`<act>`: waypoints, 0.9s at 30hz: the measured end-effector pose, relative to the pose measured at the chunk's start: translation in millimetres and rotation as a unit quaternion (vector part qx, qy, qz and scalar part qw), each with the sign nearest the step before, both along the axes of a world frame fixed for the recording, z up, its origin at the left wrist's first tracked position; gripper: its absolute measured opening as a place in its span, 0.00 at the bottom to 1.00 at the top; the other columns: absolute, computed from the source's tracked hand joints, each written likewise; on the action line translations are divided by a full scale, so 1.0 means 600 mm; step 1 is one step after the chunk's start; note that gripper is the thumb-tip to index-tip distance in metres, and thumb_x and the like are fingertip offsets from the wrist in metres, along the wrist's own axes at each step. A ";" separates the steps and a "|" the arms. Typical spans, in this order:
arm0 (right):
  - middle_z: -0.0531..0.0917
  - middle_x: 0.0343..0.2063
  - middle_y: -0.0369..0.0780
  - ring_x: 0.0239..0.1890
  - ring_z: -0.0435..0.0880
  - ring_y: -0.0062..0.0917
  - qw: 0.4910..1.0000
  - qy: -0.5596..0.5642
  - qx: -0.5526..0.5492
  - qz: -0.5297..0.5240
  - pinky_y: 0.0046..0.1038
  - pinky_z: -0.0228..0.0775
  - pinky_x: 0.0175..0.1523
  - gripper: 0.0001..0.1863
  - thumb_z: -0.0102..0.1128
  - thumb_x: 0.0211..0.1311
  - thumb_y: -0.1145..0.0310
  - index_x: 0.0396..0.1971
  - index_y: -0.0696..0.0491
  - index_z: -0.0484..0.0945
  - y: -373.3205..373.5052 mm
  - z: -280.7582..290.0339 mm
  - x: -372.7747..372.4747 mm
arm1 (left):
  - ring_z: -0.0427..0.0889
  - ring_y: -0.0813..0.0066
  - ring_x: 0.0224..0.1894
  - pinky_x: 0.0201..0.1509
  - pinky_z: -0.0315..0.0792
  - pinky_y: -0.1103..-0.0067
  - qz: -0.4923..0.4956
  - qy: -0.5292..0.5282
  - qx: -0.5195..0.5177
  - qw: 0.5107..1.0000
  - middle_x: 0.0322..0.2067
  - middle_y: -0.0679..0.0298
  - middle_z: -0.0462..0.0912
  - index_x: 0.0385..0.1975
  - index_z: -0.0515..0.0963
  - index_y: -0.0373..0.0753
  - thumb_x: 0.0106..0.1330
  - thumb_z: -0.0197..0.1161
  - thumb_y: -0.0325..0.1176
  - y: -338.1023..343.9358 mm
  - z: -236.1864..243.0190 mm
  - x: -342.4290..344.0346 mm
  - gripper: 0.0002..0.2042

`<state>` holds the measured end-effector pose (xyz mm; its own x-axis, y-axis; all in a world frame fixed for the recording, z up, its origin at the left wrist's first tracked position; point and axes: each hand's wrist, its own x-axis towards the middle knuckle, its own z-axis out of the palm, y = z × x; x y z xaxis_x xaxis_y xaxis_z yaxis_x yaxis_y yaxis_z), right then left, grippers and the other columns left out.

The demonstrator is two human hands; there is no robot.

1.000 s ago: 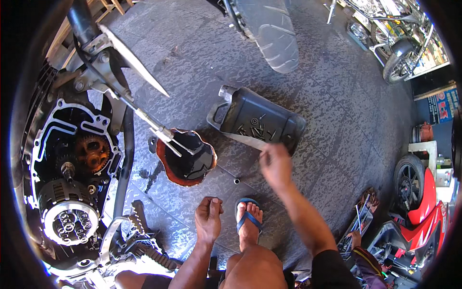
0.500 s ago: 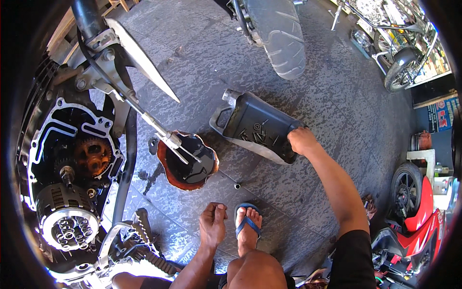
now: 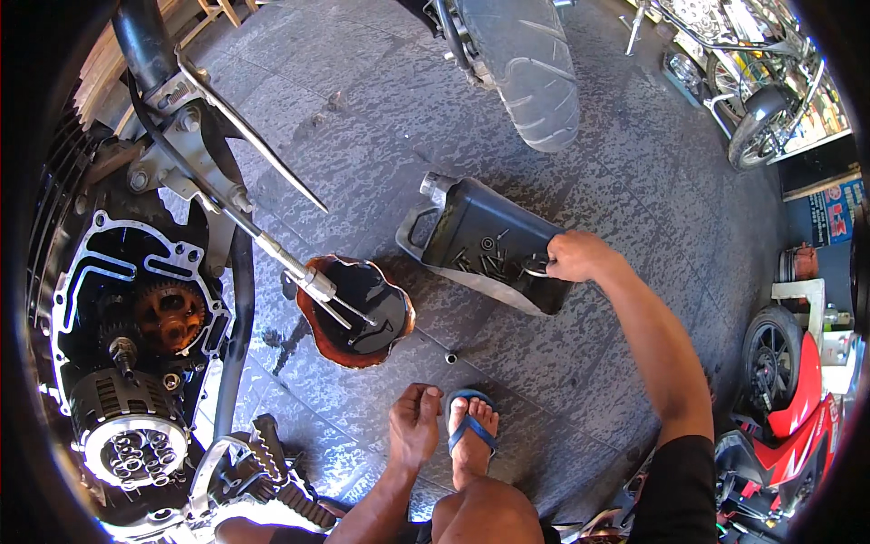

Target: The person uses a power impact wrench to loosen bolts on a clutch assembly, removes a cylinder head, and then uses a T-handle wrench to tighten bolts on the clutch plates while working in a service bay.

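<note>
My right hand [image 3: 573, 258] has closed fingers on a small silver metal part [image 3: 536, 267] at the right end of a cut black jerrycan [image 3: 485, 210], which holds bolts and a washer [image 3: 488, 244]. My left hand [image 3: 415, 426] is curled beside my sandalled foot [image 3: 471, 440]; whatever is inside its fingers is hidden. A small metal sleeve [image 3: 451, 357] lies on the floor above it. A wavy-edged container of dark liquid [image 3: 372, 337] stands under a silver rod end [image 3: 317, 283]. At the left is an opened engine with a clutch basket [image 3: 116, 412] and an orange gear [image 3: 170, 313].
A tire [image 3: 535, 91] hangs into view at the top. A dismantled motorcycle [image 3: 757, 127] stands at the upper right, a red motorcycle [image 3: 793, 435] at the lower right. Wooden planks [image 3: 100, 63] are at the upper left. Tiled floor [image 3: 634, 208] lies between.
My right hand has moved rightward and up to the jerrycan's right end and now grips a silver part there. My left hand has shifted slightly right, still curled.
</note>
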<state>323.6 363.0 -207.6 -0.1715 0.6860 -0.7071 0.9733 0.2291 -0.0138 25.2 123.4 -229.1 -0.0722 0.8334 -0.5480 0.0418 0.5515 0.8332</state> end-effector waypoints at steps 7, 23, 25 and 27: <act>0.84 0.29 0.45 0.31 0.82 0.35 0.977 0.162 -0.137 0.034 0.36 0.71 0.38 0.17 0.59 0.55 0.57 0.30 0.56 0.83 -0.028 0.102 -0.045 | 0.80 0.71 0.39 0.46 0.73 0.77 -0.102 0.127 0.172 0.972 0.39 0.55 0.80 0.49 0.75 0.31 0.65 0.60 0.30 0.073 0.060 0.063 0.15; 0.84 0.35 0.46 0.40 0.84 0.40 0.923 0.303 0.163 -0.169 0.37 0.74 0.45 0.10 0.62 0.57 0.69 0.37 0.55 0.79 -0.043 -0.125 -0.063 | 0.80 0.80 0.38 0.44 0.74 0.81 0.000 -0.157 -0.062 0.986 0.35 0.60 0.85 0.39 0.78 0.31 0.68 0.59 0.29 0.047 0.010 0.042 0.08; 0.84 0.36 0.47 0.42 0.83 0.44 0.933 0.243 0.223 -0.141 0.40 0.74 0.47 0.10 0.61 0.56 0.69 0.38 0.56 0.78 -0.039 -0.179 -0.062 | 0.80 0.79 0.37 0.46 0.74 0.81 0.052 -0.213 -0.075 0.973 0.35 0.61 0.84 0.40 0.77 0.31 0.68 0.59 0.29 0.044 0.000 0.034 0.08; 0.84 0.36 0.48 0.41 0.82 0.46 0.923 0.199 0.311 -0.107 0.40 0.73 0.46 0.10 0.63 0.54 0.70 0.36 0.57 0.77 -0.041 -0.229 -0.057 | 0.79 0.80 0.36 0.44 0.73 0.81 0.112 -0.254 -0.086 0.957 0.34 0.62 0.83 0.41 0.77 0.32 0.68 0.59 0.30 0.039 -0.014 0.029 0.08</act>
<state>289.4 338.5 -344.8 -0.1461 0.9864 -0.0752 0.9433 0.1160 -0.3110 42.8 146.9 -237.2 0.0740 0.7221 -0.6878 -0.4807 0.6301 0.6098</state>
